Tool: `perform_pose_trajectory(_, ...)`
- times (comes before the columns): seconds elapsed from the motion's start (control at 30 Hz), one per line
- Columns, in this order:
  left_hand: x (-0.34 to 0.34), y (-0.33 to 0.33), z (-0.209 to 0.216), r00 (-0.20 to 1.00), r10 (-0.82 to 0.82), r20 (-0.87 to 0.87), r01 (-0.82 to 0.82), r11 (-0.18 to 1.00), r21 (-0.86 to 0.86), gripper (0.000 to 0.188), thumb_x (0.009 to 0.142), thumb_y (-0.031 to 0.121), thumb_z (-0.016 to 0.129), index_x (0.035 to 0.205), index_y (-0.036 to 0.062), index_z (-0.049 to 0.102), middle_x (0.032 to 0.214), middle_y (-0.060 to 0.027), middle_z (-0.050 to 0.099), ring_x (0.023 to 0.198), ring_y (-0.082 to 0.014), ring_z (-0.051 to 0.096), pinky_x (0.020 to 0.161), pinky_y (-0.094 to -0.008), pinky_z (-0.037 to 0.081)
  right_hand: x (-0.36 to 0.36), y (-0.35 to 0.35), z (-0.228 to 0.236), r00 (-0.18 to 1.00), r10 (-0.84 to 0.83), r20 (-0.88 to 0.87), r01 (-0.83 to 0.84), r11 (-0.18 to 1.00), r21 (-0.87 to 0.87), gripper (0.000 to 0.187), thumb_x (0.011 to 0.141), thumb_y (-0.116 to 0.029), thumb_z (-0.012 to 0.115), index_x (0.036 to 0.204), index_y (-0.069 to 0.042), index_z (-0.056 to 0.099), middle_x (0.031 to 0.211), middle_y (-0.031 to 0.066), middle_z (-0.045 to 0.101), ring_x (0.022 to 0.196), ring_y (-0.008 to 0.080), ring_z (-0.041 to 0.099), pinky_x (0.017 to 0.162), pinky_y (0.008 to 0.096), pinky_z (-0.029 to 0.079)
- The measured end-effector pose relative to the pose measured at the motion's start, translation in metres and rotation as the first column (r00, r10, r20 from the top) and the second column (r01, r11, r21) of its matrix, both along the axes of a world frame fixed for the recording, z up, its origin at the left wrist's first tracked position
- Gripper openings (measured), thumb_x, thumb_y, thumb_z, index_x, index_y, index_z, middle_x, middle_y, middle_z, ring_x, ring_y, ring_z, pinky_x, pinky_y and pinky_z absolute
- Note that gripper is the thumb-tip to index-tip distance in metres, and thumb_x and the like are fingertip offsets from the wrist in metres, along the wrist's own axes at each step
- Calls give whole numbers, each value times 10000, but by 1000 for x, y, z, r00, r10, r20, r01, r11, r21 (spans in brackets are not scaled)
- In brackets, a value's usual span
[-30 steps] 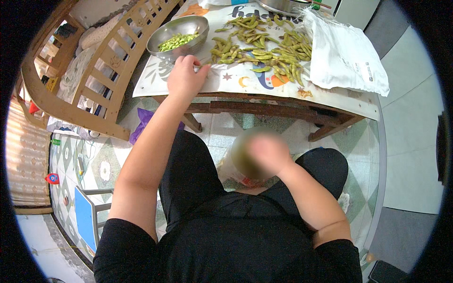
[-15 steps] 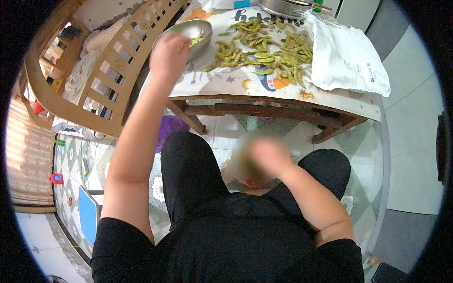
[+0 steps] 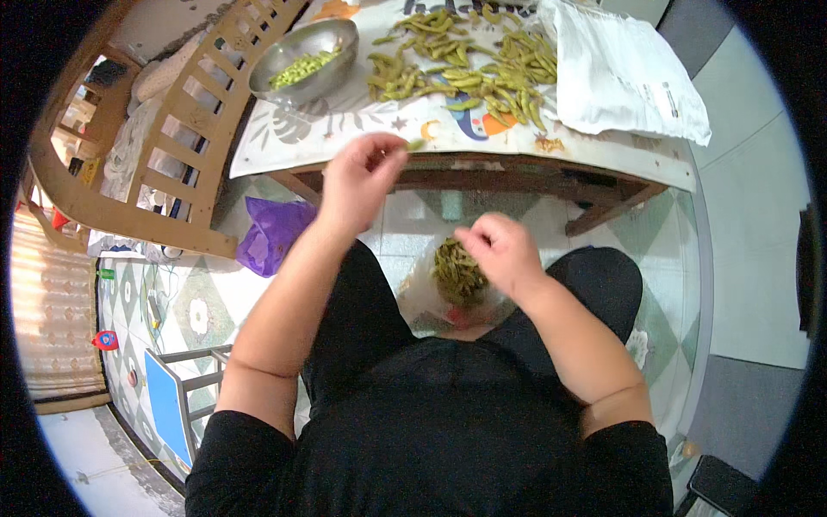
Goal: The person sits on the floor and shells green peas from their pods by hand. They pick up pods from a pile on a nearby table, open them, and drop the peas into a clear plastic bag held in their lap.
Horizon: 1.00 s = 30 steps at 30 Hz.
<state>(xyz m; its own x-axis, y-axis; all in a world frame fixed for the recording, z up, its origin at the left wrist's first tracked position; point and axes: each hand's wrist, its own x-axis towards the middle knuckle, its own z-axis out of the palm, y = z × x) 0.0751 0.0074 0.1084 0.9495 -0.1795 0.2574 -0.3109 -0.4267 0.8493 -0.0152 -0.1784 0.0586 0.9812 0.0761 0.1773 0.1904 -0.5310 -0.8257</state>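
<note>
At the table's near edge: the left hand (image 3: 357, 183) is raised before the cloth (image 3: 293, 146), palm side turned inward, thumb and forefinger drawn together.
Left grip: nearly closed at the tips, pinching one small green pod (image 3: 415, 145) that pokes out to the right; the other fingers are curled.
Pod: in the air at the fingertips, seen against the front rim of the cloth, slightly blurred.
Right hand: lower down, between the knees, the right hand (image 3: 506, 254) is just above the scraps, its fingers bent and the thumb near them.
Right grip: curled; whether anything is held inside cannot be told.
Scraps: a greenish-brown heap of scraps (image 3: 459, 280) in a clear bag (image 3: 416, 303), low between the legs.
Bowl: a steel bowl (image 3: 343, 60) at the table's left side, tilted in view, with pale green beans (image 3: 303, 69) in it.
Pods: a loose spread of pods (image 3: 517, 73) across the middle of the cloth, right of the bowl.
Sack: a white sack (image 3: 624, 77) lying flat beside the pods, on their right.
Floor: a purple bag (image 3: 274, 237) by the table's left leg; a blue-topped stool (image 3: 168, 405) farther left.
</note>
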Motion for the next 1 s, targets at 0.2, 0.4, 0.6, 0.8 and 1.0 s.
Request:
perform_pose_trajectory(0.2,-66,-25,-63,924,-199,-327,21,879,-475,147,759,29,581,897,2,538,822,-19,571,732,-63,517,662,-187,423,6,4,1,992,14,128,-39,980,196,233,724,-95,584,947,-36,554,855,116,537,657,204,546,613,289,447)
perform_pose_trajectory(0.4,-76,-20,-77,840,-334,-428,-27,761,-648,159,756,72,593,902,24,549,770,-4,567,653,-64,494,588,-171,395,3,4,-10,993,80,-92,-67,988,137,180,714,-108,611,868,-19,586,795,101,567,697,186,564,630,275,452)
perform_pose_trajectory(0.6,-83,-17,-83,737,-416,-533,-230,586,-777,131,735,71,607,858,32,583,767,-9,577,650,-83,498,595,-194,399,1,13,-17,903,208,-376,-27,900,435,161,720,-109,617,849,-15,593,731,33,577,631,99,535,564,224,438)
perform_pose_trajectory(0.8,-84,-11,-85,759,-402,-512,-175,631,-756,65,726,58,614,781,32,590,782,-26,571,714,-110,518,678,-236,413,-5,15,-17,808,331,-488,6,823,568,148,745,-126,605,824,-2,589,671,18,568,573,76,518,528,203,429)
perform_pose_trajectory(1.0,-84,-9,-88,805,-392,-445,-104,646,-756,36,734,56,606,730,33,580,779,-28,551,746,-114,514,703,-240,405,-7,19,-21,785,383,-487,80,717,693,126,764,-118,584,784,7,583,669,36,572,560,89,518,526,207,422)
